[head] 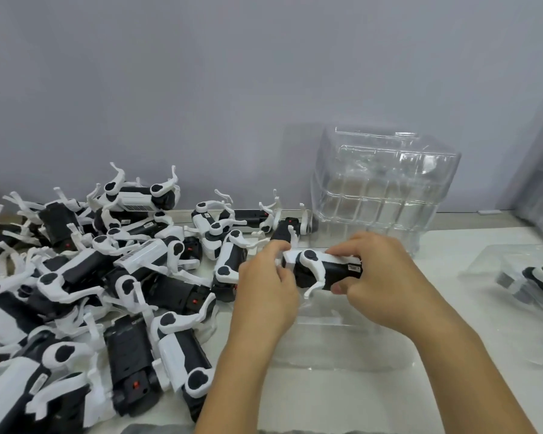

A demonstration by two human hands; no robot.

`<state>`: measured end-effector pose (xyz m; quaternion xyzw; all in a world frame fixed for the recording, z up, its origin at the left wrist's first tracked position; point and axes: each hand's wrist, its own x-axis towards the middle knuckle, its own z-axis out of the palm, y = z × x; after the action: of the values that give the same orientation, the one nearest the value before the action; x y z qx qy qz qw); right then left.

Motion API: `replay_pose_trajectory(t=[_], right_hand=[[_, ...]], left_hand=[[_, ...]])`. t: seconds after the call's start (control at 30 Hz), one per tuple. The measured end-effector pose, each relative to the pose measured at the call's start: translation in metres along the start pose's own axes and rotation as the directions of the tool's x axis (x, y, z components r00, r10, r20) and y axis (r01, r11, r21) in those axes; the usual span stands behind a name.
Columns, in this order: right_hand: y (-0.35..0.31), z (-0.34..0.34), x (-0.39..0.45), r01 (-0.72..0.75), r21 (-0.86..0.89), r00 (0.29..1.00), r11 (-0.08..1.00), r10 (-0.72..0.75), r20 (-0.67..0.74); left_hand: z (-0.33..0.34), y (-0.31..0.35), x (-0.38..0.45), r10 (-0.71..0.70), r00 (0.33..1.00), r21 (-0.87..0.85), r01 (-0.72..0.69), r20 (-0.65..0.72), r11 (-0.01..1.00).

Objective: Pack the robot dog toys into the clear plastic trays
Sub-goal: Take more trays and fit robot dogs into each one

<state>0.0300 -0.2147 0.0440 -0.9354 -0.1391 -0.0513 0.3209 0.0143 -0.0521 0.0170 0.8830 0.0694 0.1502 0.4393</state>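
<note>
At centre frame both hands, left [265, 288] and right [386, 277], grip one dog [322, 270] above an empty tray [342, 346], where a splayed leg could catch its rim and stop it seating.

We can read no text. Some toys [138, 258] carry barcode stickers [137, 207], and the held toy [323, 270] has a small label [354, 268], all too blurred to read.
</note>
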Motion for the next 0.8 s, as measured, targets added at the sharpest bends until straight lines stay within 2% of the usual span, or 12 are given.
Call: replay_pose_trajectory(t=[0.1, 0.17, 0.27, 0.5, 0.8], right_hand=[[-0.001, 0.002, 0.001, -0.014, 0.001, 1.000, 1.000, 0.014, -0.001], [0.003, -0.001, 0.002, -0.036, 0.015, 0.999, 0.999, 0.036, 0.016], [0.006, -0.006, 0.000, -0.052, 0.034, 0.998, 0.998, 0.052, 0.025], [0.007, -0.007, -0.002, -0.056, 0.018, 0.998, 0.998, 0.055, 0.021], [0.010, -0.001, -0.002, -0.030, -0.099, 0.998, 0.995, 0.034, 0.044]], left_hand=[[0.002, 0.001, 0.001, 0.025, 1.000, -0.008, -0.025, 0.008, 1.000], [0.004, 0.001, 0.001, 0.029, 0.999, -0.100, -0.028, 0.017, 0.995], [0.007, 0.001, 0.000, 0.006, 0.999, -0.220, 0.006, 0.053, 0.975], [0.014, 0.003, -0.003, -0.076, 0.991, -0.345, 0.111, 0.115, 0.932], [0.019, 0.004, -0.005, -0.105, 0.993, -0.334, 0.120, 0.063, 0.935]])
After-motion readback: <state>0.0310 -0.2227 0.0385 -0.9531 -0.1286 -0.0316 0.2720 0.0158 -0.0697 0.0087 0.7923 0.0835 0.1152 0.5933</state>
